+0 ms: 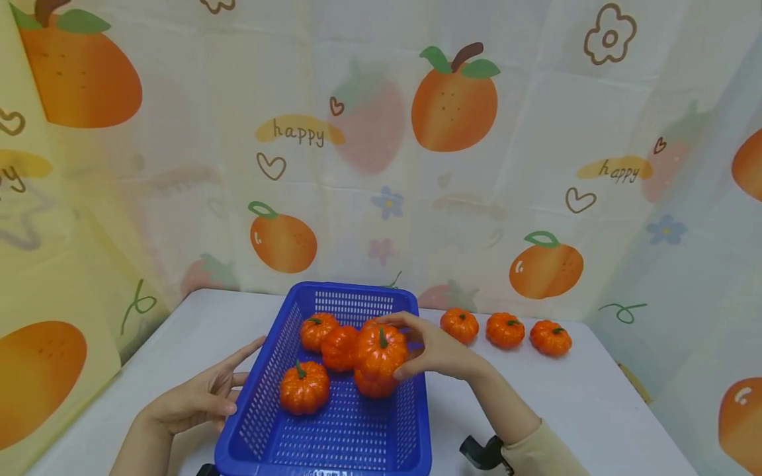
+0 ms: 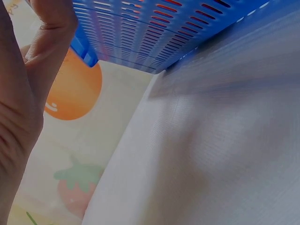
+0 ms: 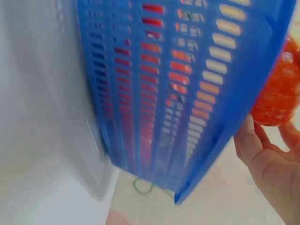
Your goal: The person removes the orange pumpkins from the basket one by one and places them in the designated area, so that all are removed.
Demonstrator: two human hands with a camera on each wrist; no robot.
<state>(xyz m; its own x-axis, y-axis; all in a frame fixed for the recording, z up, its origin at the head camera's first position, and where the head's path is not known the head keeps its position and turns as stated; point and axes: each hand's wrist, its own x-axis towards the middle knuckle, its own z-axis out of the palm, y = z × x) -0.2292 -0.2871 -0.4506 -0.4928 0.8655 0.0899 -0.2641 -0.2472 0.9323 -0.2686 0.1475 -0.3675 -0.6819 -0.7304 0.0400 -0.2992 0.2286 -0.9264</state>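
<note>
A blue plastic basket (image 1: 324, 436) with slotted walls stands on the table. My right hand (image 1: 437, 347) grips a small shiny orange pumpkin (image 1: 381, 363) with a green stem, over the right side of the basket. In the right wrist view the same pumpkin (image 3: 279, 93) shows above the rim, fingers around it. Inside lie more pumpkins: one at the front left (image 1: 305, 389), one farther back (image 1: 318, 330), one beside the held pumpkin (image 1: 339, 349), and part of another behind it. My left hand (image 1: 193, 400) is at the basket's left rim, fingers loosely extended and thumb at the edge.
On the white table (image 1: 506, 396), three more orange pumpkins form a row right of the basket: a left one (image 1: 459, 326), a middle one (image 1: 505, 330) and a right one (image 1: 550, 338). A fruit-printed curtain (image 1: 369, 218) hangs behind. A black wrist mount (image 1: 483, 453) sits by my right sleeve.
</note>
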